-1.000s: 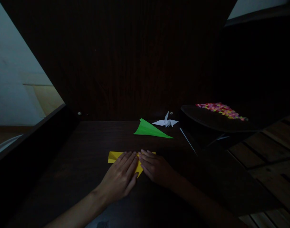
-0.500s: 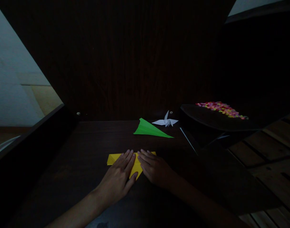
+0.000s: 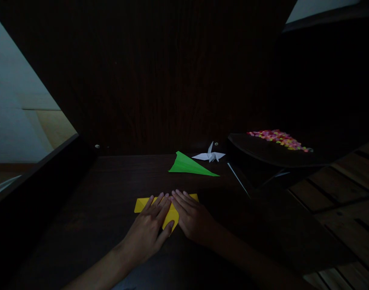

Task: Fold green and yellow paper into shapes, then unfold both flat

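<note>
Fingers point(image 3: 160, 201) flat on yellow paper point(image 3: 140, 204) (left edge uncovered)

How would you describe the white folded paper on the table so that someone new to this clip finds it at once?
Start at the dark wooden table and look to its far edge, by the back wall. Just right of the green paper plane sits the white paper crane. It is the only white piece, smaller than the plane, with one thin point sticking up and wings spread to both sides.

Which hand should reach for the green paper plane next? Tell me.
Probably the right hand: it lies on the yellow paper nearer the green paper plane, which sits farther back and right. The left hand would cross over.
</note>
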### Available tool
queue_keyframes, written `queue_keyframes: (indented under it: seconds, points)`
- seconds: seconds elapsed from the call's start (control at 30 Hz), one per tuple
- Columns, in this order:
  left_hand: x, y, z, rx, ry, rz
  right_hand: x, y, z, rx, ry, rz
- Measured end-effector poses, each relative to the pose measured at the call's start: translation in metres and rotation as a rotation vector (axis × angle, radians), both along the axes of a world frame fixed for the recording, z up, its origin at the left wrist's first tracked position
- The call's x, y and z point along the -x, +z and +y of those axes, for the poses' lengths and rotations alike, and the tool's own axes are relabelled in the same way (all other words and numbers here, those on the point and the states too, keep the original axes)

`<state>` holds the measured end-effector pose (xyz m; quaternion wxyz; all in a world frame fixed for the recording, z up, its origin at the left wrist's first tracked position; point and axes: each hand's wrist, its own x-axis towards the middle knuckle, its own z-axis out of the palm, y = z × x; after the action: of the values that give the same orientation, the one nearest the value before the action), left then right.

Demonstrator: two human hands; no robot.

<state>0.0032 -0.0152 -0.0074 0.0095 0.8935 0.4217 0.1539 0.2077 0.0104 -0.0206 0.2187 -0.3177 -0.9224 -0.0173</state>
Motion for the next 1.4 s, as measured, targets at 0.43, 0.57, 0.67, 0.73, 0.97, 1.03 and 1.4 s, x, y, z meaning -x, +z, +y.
queue_keyframes:
  seconds: [0.43,0.57,0.67,0.73,0.97,1.03,1.4]
  points:
    - [0.0,-0.001,-0.001,0.015,0.036,0.012,0.0,0.006,-0.005,0.152,-0.01,-0.014]
    - [0.002,-0.006,0.0,0.007,0.056,0.028,-0.001,0.006,-0.005,0.181,-0.042,-0.033]
    - [0.003,-0.007,-0.001,0.001,0.076,0.042,0.0,0.009,-0.006,0.208,-0.066,-0.033]
    - [0.003,-0.006,-0.001,0.001,0.087,0.052,0.0,0.011,-0.006,0.222,-0.07,-0.031]
    - [0.004,-0.004,-0.002,0.011,0.112,0.085,-0.001,0.012,-0.005,0.252,-0.087,-0.07]
    - [0.005,-0.005,-0.002,0.013,0.118,0.083,-0.002,0.011,-0.005,0.254,-0.085,-0.067]
    - [0.011,-0.008,-0.002,0.014,0.122,0.101,-0.005,0.01,-0.004,0.287,-0.1,-0.101]
